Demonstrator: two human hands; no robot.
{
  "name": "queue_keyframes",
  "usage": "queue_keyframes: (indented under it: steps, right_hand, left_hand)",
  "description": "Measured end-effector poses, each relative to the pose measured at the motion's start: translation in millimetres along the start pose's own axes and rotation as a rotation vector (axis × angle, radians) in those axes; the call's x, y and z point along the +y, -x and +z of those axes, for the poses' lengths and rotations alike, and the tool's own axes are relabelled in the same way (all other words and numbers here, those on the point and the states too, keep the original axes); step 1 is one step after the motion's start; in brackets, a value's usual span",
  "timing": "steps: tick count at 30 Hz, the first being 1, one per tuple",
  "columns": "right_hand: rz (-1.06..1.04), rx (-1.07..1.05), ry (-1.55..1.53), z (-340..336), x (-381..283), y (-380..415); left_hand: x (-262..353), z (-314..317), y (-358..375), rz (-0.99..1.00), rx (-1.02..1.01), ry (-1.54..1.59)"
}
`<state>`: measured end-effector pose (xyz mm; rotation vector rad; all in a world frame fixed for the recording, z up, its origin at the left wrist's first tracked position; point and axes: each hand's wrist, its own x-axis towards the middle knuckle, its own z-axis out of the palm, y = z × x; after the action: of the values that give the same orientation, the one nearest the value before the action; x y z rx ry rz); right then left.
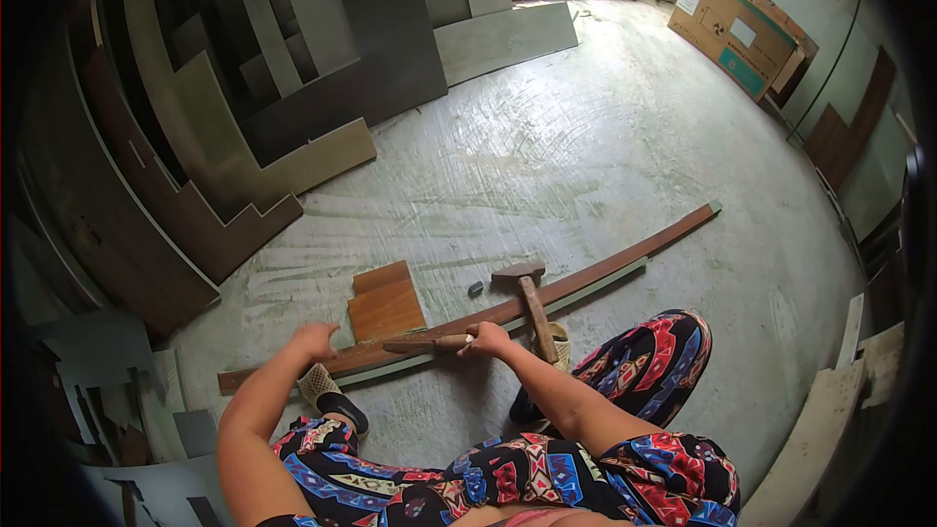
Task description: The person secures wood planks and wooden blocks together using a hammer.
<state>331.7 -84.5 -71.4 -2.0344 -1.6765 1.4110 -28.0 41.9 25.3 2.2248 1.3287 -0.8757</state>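
Hammer [533,310] lies across the long brown strip [625,257]. The right hand [490,340] grips a pointy tool [449,343]; the left hand [314,341] is open.

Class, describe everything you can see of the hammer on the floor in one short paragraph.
The hammer has a dark brown, rusty-looking metal head and a straight brown handle that looks wooden and worn. It lies with its head on the far side of a long reddish-brown strip, while its handle slants across that strip and the narrower greenish one beside it. The handle's end reaches back to the person's right foot; whether they touch is unclear. Neither hand holds it.
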Motion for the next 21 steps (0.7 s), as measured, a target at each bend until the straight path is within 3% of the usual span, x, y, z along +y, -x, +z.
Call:
queue_keyframes:
  steps: [2, 6, 9, 16, 21]
  right_hand:
    - [0.007, -0.016, -0.071, -3.7, 4.6, -5.5]
    - [0.007, 0.116, -0.658, 4.1, 12.2, -12.0]
    - [0.132, 0.199, -0.533, 2.8, 7.4, -20.0]
    - [0.161, 0.449, -0.618, 22.0, 14.8, -23.1]
    - [0.184, 0.5, -0.345, 19.1, 6.6, -23.0]
  left_hand:
    - [1.5, 25.2, -1.7, 0.002, -0.143, -0.075]
    - [10.9, 46.7, 7.9, -0.018, -0.122, -0.028]
    - [16.4, 58.0, 8.4, -0.052, -0.105, 0.014]
    - [22.7, 67.0, 7.2, -0.069, -0.084, 0.045]
    - [23.0, 63.0, 3.4, -0.089, -0.191, -0.026]
